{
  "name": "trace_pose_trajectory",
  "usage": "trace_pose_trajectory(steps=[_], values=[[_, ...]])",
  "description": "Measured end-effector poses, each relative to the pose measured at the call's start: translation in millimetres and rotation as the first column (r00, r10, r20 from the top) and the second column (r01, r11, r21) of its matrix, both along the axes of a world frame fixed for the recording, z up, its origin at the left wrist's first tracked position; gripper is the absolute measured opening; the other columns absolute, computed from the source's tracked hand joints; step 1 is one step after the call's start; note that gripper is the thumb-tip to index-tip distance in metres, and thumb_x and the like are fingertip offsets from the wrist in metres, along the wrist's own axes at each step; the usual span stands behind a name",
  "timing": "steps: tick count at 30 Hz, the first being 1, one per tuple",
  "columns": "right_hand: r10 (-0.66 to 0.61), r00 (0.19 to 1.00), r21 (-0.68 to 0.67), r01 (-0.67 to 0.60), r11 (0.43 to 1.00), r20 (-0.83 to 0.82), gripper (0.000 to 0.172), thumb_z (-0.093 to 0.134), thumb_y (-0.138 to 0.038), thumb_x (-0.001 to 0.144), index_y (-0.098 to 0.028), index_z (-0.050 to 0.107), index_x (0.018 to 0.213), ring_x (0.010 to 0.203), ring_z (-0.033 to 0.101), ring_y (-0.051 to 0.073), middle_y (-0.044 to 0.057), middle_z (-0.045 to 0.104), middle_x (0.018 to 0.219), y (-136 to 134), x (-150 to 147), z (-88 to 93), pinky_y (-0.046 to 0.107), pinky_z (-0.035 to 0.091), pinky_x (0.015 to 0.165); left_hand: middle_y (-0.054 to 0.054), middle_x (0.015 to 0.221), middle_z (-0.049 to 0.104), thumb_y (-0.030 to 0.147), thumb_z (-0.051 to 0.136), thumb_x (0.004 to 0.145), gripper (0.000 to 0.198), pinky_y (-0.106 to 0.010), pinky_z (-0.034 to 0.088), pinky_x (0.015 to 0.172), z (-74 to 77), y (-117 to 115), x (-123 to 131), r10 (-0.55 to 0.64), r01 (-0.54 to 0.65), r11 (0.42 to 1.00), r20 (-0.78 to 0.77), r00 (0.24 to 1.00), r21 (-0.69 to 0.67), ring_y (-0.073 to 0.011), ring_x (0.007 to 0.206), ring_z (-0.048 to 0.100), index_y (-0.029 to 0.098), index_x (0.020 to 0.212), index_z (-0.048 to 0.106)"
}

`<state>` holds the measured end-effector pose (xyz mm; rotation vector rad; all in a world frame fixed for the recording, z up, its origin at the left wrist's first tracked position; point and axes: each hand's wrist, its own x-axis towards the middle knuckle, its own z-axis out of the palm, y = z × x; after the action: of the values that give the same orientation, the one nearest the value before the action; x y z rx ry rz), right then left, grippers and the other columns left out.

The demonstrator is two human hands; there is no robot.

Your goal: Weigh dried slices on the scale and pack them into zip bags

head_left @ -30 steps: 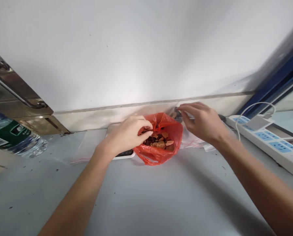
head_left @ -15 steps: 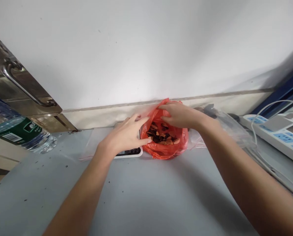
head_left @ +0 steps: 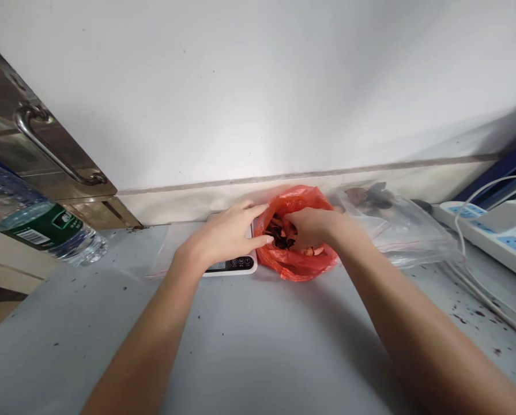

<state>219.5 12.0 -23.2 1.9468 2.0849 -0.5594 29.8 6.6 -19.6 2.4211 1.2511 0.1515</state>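
A red plastic bag [head_left: 303, 271] stands with its mouth open on the grey table, holding dark and orange-brown pieces [head_left: 281, 230]. My right hand [head_left: 312, 227] reaches down inside it, and its fingertips are hidden among the pieces. At the bag's left rim is my left hand [head_left: 229, 233], its thumb and fingers apart around the edge. Under that hand lies a white scale [head_left: 251, 266] with a black button panel, partly covered. A clear plastic bag [head_left: 169, 248] lies flat to the scale's left.
A water bottle [head_left: 54, 225] with a green label is on the left, near a metal door handle [head_left: 59, 153]. Clear bags [head_left: 400, 230] with dark pieces lie right of the red bag. Farther right are a power strip [head_left: 495, 236] and white cables. Behind rises a white wall [head_left: 258, 86].
My right hand has gone from the bag's far rim down into the bag. My left hand stays at the left rim. The view has shifted slightly, showing more of the clear bags.
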Motion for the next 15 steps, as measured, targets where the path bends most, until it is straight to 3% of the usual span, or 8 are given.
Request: trace_pose_trajectory(steps=[4,7,10,15], values=[[-0.005,1.000,-0.064,0.007,0.998,0.031,0.074,0.075,-0.002,0.068,-0.029,0.066,0.137,0.096,0.074,0.027,0.007,0.076,0.118,-1.9,-3.1,-0.8,0.026,0.050,0.058,-0.004,0.159,0.052,0.054,0.059,0.097,0.058,-0.042,0.052,0.105,2.3,0.1,-1.7,0.005,-0.005,1.000,-0.022,1.000,0.008,-0.0342,0.139,0.055,0.035,0.151,0.055],[-0.014,0.999,-0.093,0.017,0.996,0.033,0.066,0.069,-0.002,0.076,-0.027,0.064,0.137,0.092,0.074,0.025,0.008,0.077,0.116,-2.8,-4.6,-1.4,0.025,0.049,0.057,-0.004,0.163,0.048,0.055,0.057,0.097,0.056,-0.041,0.053,0.102,3.8,-0.1,-2.4,0.010,-0.009,1.000,-0.041,0.999,0.015,-0.0363,0.145,0.050,0.033,0.148,0.058],[-0.026,0.999,-0.097,0.030,0.995,0.039,0.053,0.067,-0.007,0.082,-0.024,0.065,0.132,0.087,0.074,0.024,0.008,0.077,0.107,-2.1,-4.1,-2.6,0.025,0.049,0.056,-0.005,0.157,0.054,0.054,0.057,0.098,0.049,-0.038,0.054,0.098,4.9,0.0,-2.9,-0.013,0.014,1.000,-0.029,1.000,0.028,-0.0347,0.141,0.053,0.032,0.140,0.064],[-0.017,0.997,-0.002,0.017,1.000,0.073,0.066,0.078,-0.010,0.070,-0.026,0.066,0.133,0.097,0.073,0.029,0.009,0.075,0.117,-1.0,0.3,-4.8,0.029,0.052,0.063,-0.003,0.159,0.053,0.051,0.057,0.099,0.051,-0.037,0.052,0.101,5.8,0.2,-4.6,-0.030,0.030,0.999,0.005,1.000,0.020,-0.0315,0.136,0.057,0.033,0.146,0.060]])
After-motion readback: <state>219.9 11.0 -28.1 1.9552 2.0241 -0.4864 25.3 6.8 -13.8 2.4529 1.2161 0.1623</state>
